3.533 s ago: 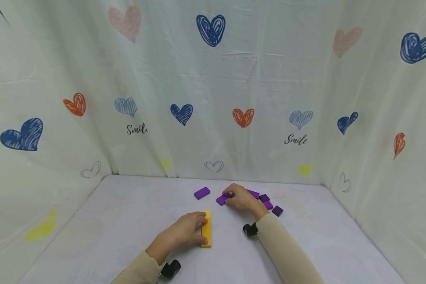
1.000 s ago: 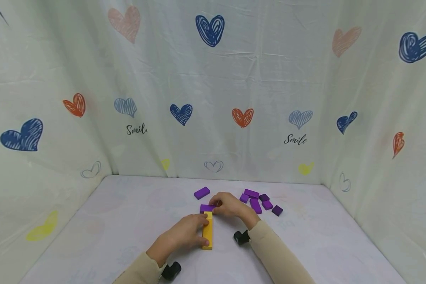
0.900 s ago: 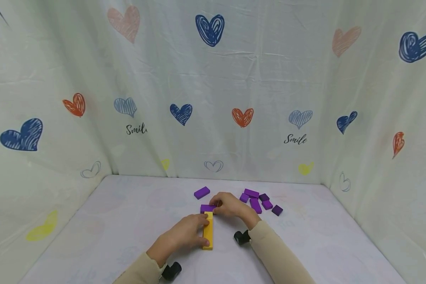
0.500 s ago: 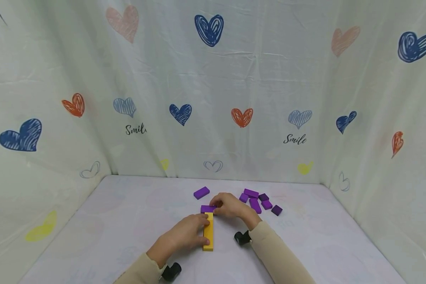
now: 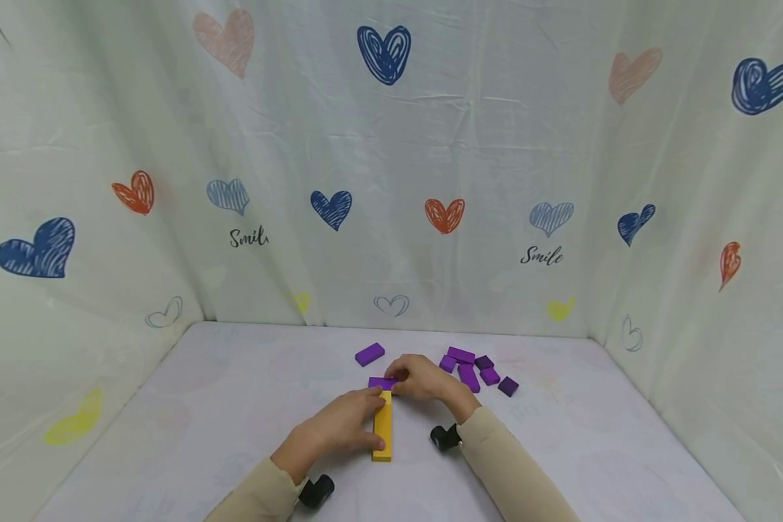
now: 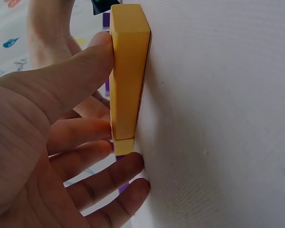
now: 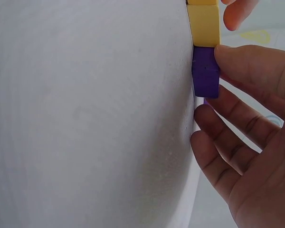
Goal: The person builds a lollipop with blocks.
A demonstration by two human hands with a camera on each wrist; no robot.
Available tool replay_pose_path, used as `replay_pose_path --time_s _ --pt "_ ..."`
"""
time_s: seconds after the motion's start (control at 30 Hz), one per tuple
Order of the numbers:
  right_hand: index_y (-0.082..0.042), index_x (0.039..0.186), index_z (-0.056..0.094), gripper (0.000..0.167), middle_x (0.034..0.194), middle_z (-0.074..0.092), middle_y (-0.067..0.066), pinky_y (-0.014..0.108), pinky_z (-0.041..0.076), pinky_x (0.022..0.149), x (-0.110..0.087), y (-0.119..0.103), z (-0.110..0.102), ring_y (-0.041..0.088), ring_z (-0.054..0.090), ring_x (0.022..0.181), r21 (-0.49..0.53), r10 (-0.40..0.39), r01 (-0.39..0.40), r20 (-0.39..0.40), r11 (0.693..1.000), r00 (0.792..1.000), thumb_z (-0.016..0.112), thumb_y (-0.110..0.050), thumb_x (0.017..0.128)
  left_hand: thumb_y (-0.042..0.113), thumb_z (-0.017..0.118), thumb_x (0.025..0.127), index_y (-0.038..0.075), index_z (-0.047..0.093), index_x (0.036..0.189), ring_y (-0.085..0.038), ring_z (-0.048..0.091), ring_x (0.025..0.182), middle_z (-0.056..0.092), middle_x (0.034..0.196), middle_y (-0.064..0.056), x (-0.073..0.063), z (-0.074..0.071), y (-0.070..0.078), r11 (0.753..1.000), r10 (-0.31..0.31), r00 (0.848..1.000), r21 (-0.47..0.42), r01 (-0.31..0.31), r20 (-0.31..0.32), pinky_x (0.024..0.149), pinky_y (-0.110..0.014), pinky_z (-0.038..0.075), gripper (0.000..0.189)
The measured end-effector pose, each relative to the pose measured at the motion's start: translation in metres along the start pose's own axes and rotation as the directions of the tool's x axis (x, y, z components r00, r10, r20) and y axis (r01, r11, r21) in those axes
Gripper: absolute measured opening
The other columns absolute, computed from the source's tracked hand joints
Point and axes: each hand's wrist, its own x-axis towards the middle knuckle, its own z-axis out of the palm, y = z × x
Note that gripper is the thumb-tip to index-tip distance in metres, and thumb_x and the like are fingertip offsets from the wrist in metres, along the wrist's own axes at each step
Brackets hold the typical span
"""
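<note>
A long yellow block (image 5: 381, 435) lies lengthwise on the table, with a short yellow piece (image 6: 124, 146) at its far end. My left hand (image 5: 339, 426) holds the long block from its left, thumb near the close end and forefinger by the far end. Crosswise at that far end lies a purple block (image 5: 380, 382), touching the short yellow piece in the right wrist view. My right hand (image 5: 424, 378) pinches the purple block's right end between thumb and fingers, which cover part of it.
One loose purple block (image 5: 370, 354) lies beyond the hands, left of centre. Several purple blocks (image 5: 468, 377) are grouped to the right, with a dark purple one (image 5: 508, 386) outermost. A heart-printed curtain (image 5: 391, 275) stands behind the table.
Since the oldest frame, my right hand has brought the purple block leftward to the yellow pieces' far end. Over the last half second, my left forefinger shifts slightly toward the purple block.
</note>
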Motion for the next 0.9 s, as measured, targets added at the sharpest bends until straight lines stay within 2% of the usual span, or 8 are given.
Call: replay_pose_path --time_s 0.27,0.9 --pt "-0.017 0.109 0.07 0.022 0.1 0.063 -0.009 0.025 0.05 0.083 -0.0004 0.0004 -0.0002 0.01 0.055 0.089 0.004 0.0 0.0 0.007 1.0 1.0 0.07 -0.014 0.087 0.045 0.078 0.075 0.012 0.058 0.132 -0.029 0.044 0.129 0.048 0.143 -0.006 0.0035 0.0008 0.0004 0.997 -0.064 0.997 -0.043 0.065 0.044 0.107 -0.047 0.037 0.068" --pt "-0.017 0.106 0.07 0.021 0.098 0.062 -0.009 0.026 0.05 0.083 -0.0007 -0.0014 -0.0003 0.011 0.055 0.089 0.019 0.007 -0.008 0.011 1.0 1.0 0.07 -0.013 0.086 0.043 0.08 0.074 0.011 0.058 0.129 -0.027 0.047 0.125 0.054 0.135 -0.005 0.006 -0.0021 0.0017 0.996 -0.069 0.996 -0.046 0.071 0.056 0.106 -0.046 0.038 0.068"
